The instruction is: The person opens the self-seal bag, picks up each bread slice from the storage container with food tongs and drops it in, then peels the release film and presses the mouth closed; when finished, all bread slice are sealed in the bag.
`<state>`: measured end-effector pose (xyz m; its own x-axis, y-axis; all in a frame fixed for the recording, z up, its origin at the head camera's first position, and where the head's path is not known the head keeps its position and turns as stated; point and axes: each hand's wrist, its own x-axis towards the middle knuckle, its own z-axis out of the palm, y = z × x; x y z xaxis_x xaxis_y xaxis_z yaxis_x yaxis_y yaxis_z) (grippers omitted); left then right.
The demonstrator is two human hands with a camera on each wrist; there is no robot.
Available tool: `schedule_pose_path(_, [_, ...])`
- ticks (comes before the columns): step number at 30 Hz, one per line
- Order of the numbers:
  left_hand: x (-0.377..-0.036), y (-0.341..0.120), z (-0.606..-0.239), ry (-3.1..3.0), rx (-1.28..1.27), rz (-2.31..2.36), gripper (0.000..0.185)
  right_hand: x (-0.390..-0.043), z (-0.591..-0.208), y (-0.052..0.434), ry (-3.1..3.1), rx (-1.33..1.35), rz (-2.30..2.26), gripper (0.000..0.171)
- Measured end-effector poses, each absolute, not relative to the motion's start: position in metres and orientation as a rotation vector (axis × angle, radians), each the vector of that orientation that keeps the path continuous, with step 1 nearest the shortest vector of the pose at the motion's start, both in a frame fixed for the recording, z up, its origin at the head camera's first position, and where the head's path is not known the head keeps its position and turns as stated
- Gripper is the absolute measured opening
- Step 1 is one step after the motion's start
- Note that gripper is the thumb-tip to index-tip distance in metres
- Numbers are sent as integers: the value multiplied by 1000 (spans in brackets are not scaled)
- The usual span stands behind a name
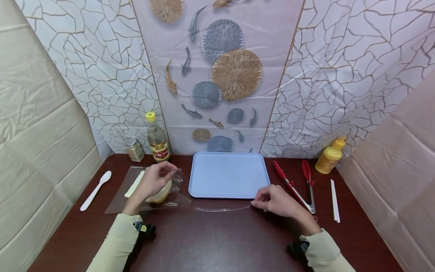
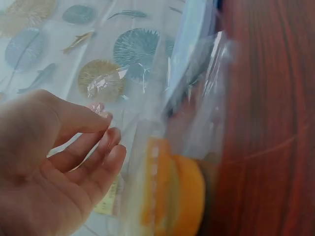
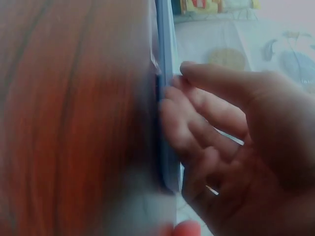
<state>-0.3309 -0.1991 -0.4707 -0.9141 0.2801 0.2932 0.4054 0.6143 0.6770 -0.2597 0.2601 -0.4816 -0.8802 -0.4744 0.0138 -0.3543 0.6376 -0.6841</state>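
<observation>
My left hand [image 1: 157, 181] pinches the upper edge of a clear plastic bag [image 1: 117, 200] between thumb and forefinger. Inside or under the film lies a round, pale food piece with an orange-brown edge [image 1: 161, 194]; the left wrist view shows it as orange-rimmed slices [image 2: 189, 191], blurred through the plastic. Beside it is a flat white stick [image 1: 134, 185], partly behind the hand. My right hand [image 1: 276, 200] is low by the tray's near right corner, thumb and forefinger at the end of a thin clear plastic strip [image 1: 221, 209] along the tabletop.
A pale blue tray [image 1: 228, 175] lies mid-table. Red-handled tongs [image 1: 299, 189], white chopsticks [image 1: 335, 200] and a yellow squeeze bottle [image 1: 329, 158] are on the right. A white spoon [image 1: 96, 190], a shaker jar [image 1: 134, 150] and a yellow-capped bottle [image 1: 157, 139] stand or lie left.
</observation>
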Motion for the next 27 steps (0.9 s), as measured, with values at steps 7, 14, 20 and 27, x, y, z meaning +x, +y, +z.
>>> schedule_pose_path(7, [-324, -208, -448, -2542, -538, -1056, 10, -252, -479, 206, 2586, -746, -1280, 10])
schedule_pose_path(14, [-314, -214, -424, -2351, -447, -1081, 11, -242, -484, 111, 2342, -866, -1327, 25])
schedule_pose_path(20, [-308, -213, -411, -2220, -441, -1203, 10, -244, -490, 41, 2294, -675, -1500, 50])
schedule_pose_path(27, [-302, -210, -402, -2154, -432, -1209, 9, -249, -489, 6, 2258, -401, -1906, 28])
